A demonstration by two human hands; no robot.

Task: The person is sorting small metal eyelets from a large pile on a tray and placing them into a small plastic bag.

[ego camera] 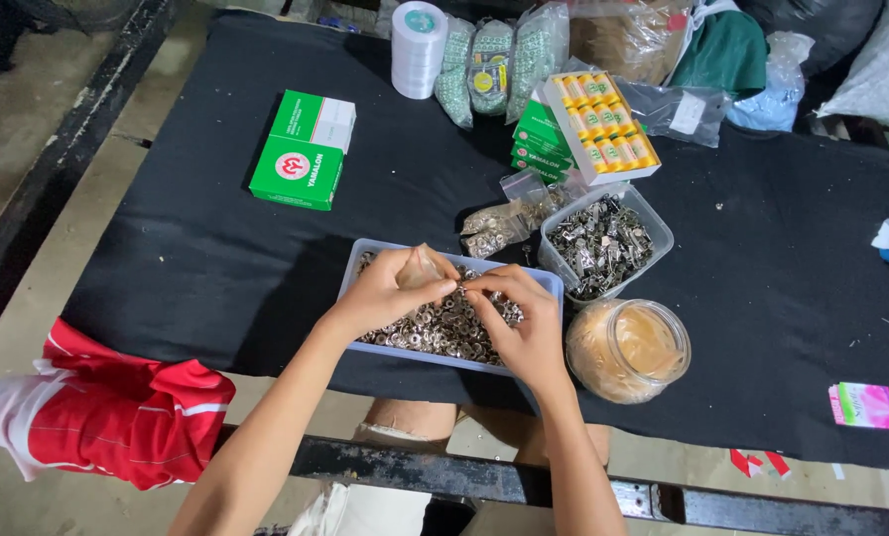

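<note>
Both hands cover the middle of the shallow tray (355,268) of small metal rings (435,333), whatever the right hand (524,323) pinches is too small to tell, and bags (851,50) are cut off at the top edge.

We extend 2 bare forearms forward, converging. Our left hand (385,291) curls, fingertips pinched together. Our right hand (526,323) angles inward, fingers bent, tips near the left's.

tray of rings (435,333) on table (216,258), jar (628,349) right of it, tub of clips (603,241) behind jar
</note>
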